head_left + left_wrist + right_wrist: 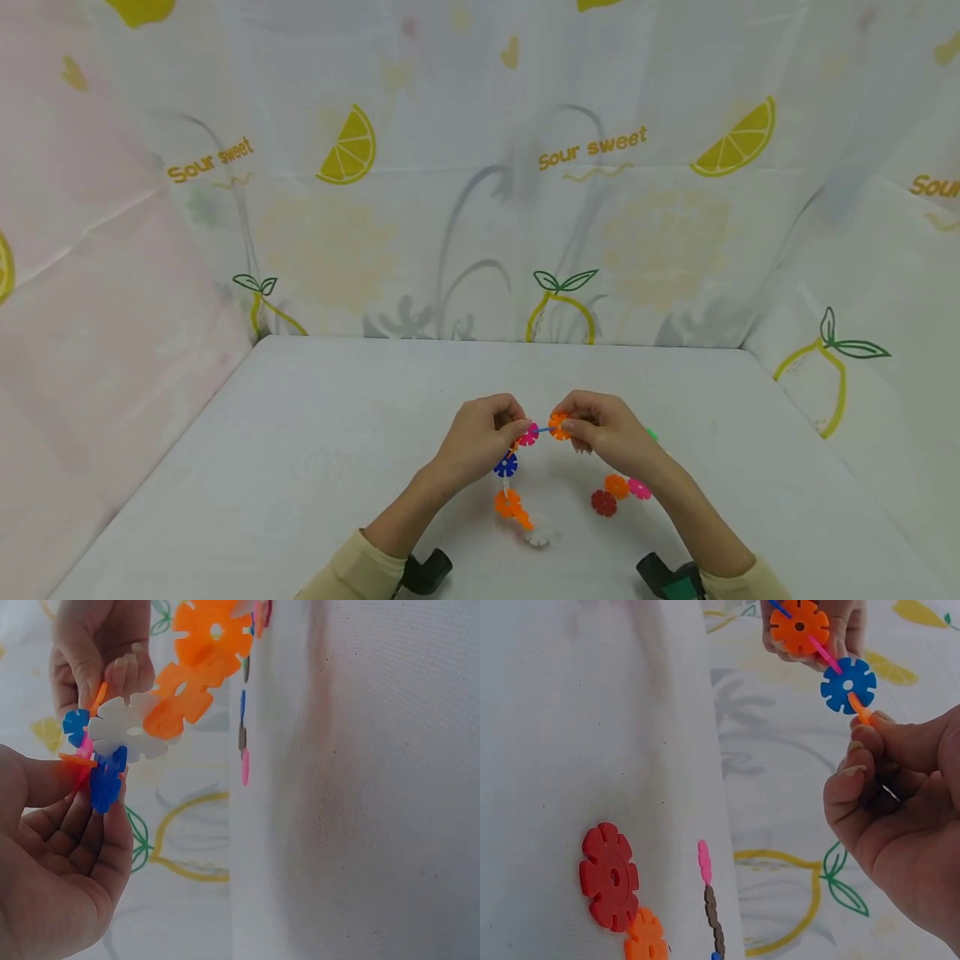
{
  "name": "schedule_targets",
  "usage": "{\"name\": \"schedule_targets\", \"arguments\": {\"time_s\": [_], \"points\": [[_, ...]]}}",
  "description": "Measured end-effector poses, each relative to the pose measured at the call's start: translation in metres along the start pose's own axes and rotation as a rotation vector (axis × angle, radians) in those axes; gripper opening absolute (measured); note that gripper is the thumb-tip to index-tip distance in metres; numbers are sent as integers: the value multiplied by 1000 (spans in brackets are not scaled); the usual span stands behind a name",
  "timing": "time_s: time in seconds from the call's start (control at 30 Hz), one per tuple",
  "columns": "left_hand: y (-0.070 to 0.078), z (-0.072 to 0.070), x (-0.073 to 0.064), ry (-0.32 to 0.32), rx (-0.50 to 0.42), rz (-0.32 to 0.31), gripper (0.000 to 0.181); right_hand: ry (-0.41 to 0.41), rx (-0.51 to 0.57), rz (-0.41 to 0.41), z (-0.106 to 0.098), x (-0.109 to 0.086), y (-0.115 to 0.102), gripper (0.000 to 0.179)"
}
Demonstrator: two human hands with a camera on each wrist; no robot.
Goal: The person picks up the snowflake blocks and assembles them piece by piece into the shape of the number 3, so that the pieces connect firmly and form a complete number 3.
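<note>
My left hand (474,435) pinches a pink slotted disc (529,433) at the upper end of a chain of flower-shaped plastic discs. The chain hangs below it, with a dark blue disc (506,466), a white disc (129,729) and orange discs (507,502). A lighter blue disc (848,685) stands edge-on between the hands in the head view, joined to the pink one. My right hand (611,427) pinches another orange disc (558,426), whose edge meets the blue disc's slot. How deep it sits cannot be told.
Right of the chain, on the white table (337,417), lie a dark red disc (603,502), an orange disc (617,486) and a pink disc (640,488). A green disc (652,434) shows partly behind my right wrist. Lemon-printed cloth (450,250) encloses the table's back and sides.
</note>
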State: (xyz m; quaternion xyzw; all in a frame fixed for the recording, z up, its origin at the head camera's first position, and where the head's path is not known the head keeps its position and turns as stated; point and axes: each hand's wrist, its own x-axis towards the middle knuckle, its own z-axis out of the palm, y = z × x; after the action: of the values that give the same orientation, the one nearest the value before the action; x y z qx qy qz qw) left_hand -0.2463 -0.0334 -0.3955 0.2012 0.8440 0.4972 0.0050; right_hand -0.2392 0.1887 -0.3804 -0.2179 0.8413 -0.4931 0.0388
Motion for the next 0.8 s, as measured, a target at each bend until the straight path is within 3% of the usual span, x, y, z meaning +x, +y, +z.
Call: {"name": "schedule_targets", "arguments": {"time_s": [0.33,0.67,0.8], "points": [[0,-4,1,-16,-34,3,11,55,-10,33,1,1,0,11],[-3,-5,4,-53,-128,-25,14,163,173,56,-1,3,1,18],[-5,-3,4,-85,-146,-28,14,163,209,55,-1,3,1,20]]}}
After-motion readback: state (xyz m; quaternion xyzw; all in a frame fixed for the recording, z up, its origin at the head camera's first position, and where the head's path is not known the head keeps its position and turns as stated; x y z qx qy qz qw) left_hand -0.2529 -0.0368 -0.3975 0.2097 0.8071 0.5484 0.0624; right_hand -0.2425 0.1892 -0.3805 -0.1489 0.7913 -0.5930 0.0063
